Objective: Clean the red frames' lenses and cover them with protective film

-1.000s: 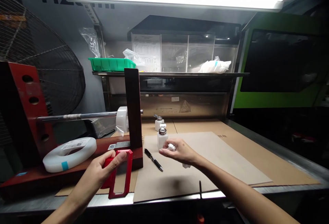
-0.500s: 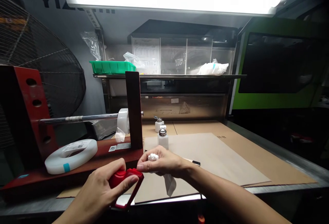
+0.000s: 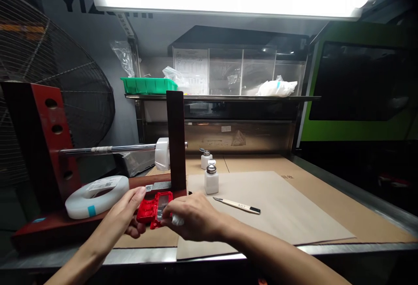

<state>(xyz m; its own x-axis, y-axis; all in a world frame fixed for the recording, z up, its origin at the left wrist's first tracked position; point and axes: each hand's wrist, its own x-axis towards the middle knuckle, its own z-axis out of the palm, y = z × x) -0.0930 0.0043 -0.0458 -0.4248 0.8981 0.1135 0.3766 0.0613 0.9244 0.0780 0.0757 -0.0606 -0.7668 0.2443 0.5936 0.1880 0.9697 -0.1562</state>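
Note:
My left hand (image 3: 126, 215) holds a red plastic part (image 3: 153, 205) just above the bench's front edge, its ribbed inner face turned up toward me. My right hand (image 3: 192, 219) presses a small white wad of cloth (image 3: 177, 220) against the lower right of that part. Both hands meet left of centre, in front of the dark upright post (image 3: 176, 139) of a red stand. A little beyond stands a small white dispenser bottle (image 3: 211, 179) with a metal cap.
A craft knife (image 3: 237, 205) lies on the cardboard sheet (image 3: 277, 206) right of my hands. A second white bottle (image 3: 205, 158) stands behind the first. A white tape roll (image 3: 96, 195) lies on the red stand's base (image 3: 48, 226). A fan guard (image 3: 48, 84) fills the left; a green tray (image 3: 148, 85) sits on the shelf.
My left hand turned the red part from upright to lying flat, inner face up. My right hand carried the white wad from near the bottle down onto the part.

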